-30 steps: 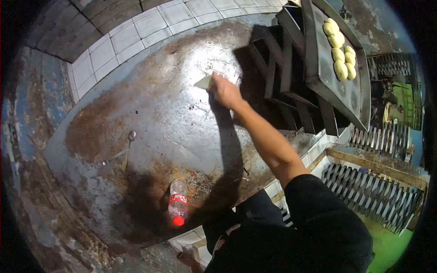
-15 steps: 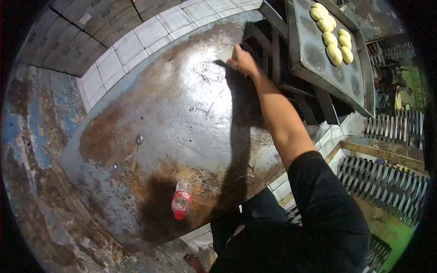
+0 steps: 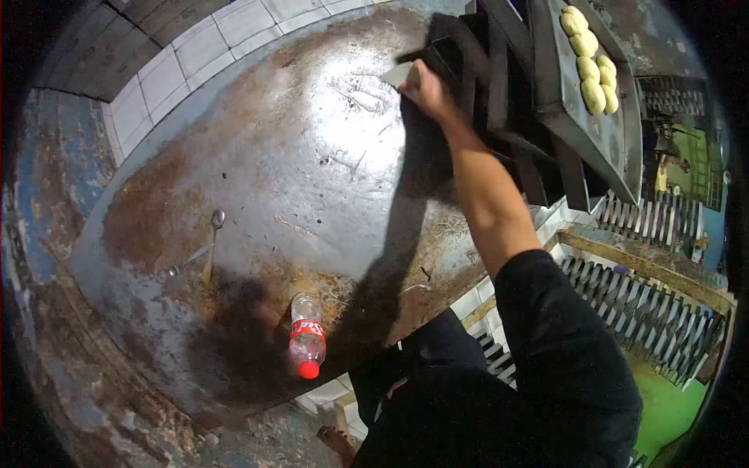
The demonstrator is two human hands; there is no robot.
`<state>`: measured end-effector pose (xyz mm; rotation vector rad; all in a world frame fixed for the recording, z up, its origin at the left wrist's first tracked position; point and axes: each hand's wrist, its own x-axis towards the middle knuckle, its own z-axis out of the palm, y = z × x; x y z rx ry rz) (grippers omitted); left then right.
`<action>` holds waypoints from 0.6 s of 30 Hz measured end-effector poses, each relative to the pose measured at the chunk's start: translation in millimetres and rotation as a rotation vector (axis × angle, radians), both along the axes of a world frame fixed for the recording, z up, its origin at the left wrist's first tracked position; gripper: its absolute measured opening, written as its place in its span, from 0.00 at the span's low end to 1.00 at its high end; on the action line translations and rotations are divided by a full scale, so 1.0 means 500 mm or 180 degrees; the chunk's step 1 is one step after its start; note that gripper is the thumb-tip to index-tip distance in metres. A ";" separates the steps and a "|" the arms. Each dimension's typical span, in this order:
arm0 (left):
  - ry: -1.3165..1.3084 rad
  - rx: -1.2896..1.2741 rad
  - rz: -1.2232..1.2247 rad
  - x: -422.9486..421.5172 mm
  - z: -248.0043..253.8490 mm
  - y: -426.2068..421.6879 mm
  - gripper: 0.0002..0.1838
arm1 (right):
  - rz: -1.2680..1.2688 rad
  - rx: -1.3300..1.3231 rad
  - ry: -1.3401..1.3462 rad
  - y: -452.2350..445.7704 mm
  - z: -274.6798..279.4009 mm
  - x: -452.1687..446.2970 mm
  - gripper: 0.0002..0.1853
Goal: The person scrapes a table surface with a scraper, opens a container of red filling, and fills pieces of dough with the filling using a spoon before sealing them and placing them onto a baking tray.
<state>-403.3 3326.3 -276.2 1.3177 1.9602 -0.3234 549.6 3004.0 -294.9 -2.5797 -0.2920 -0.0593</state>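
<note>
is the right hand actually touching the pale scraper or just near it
Touching. The head view shows the right hand gripping one end of the pale scraper, with no gap between them; the rest sticks out past the grip.

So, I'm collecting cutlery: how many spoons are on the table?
2, both left of the bottle: one spoon lies nearer it; the other spoon slants off further left.

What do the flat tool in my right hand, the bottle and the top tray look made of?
Flat tool: pale, smooth-looking; plastic or metal, too small to tell. Bottle: probably glossy plastic; see-through walls, bright highlights. Top tray: likely dull metal; grey, thin-walled, faintly shiny.
</note>
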 end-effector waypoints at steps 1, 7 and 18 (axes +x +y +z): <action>-0.0005 -0.0032 -0.0009 0.018 0.001 0.004 0.17 | 0.0039 0.0816 0.0262 0.014 0.006 -0.039 0.18; -0.0233 0.0271 -0.1295 0.036 -0.105 0.094 0.17 | 0.0092 0.0145 0.1162 0.208 0.046 -0.286 0.14; -0.2450 -0.0230 -0.0189 0.037 -0.018 0.178 0.20 | -0.1172 0.0674 0.0759 0.139 0.085 -0.126 0.48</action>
